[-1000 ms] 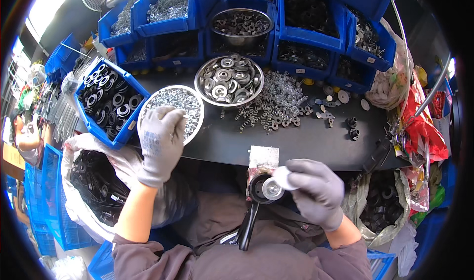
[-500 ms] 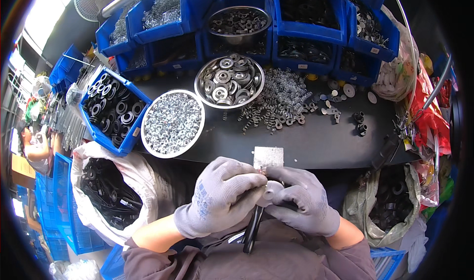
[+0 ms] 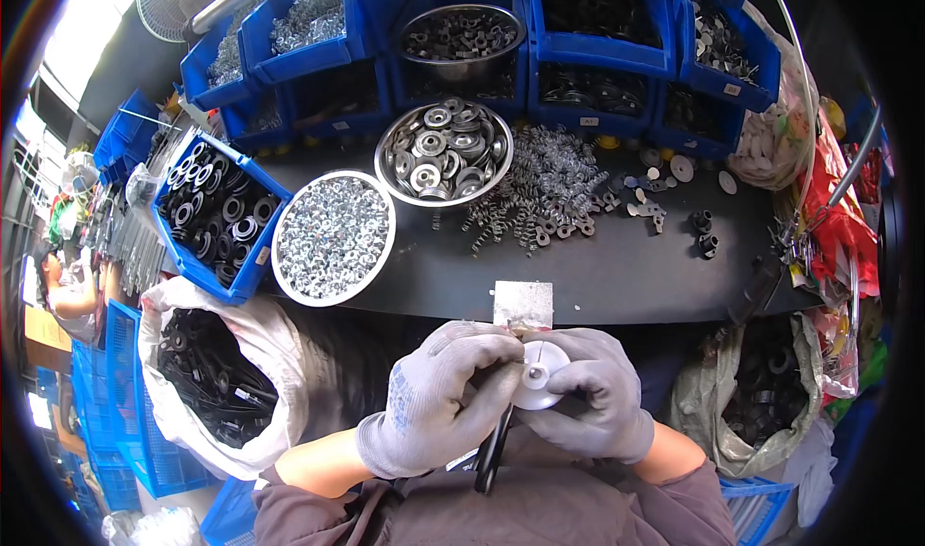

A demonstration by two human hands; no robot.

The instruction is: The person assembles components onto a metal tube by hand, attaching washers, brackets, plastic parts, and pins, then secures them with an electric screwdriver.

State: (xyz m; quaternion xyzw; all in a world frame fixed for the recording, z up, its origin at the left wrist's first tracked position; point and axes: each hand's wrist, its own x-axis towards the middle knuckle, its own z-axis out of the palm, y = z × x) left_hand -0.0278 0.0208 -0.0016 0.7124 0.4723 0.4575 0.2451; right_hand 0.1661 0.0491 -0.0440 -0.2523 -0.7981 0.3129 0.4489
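Both hands wear grey gloves and meet in front of my body, just off the table's near edge. A pale round disc with a raised hub in its middle is tilted up between them. My right hand is closed on its right side, thumb near the hub. At the disc's left edge, my left hand is closed, its fingers pinched against the disc. Below the disc a black tube slants down toward my lap; its upper end is hidden by the hands. Just beyond the fingers lies a small metal plate.
On the black table stand a bowl of metal discs, a white-rimmed bowl of small nuts and a blue bin of rings. Loose springs lie behind. Sacks of black parts flank me: left, right.
The disc has turned so that more of its face shows. My left hand has shifted slightly right and down, and the right hand has moved a little.
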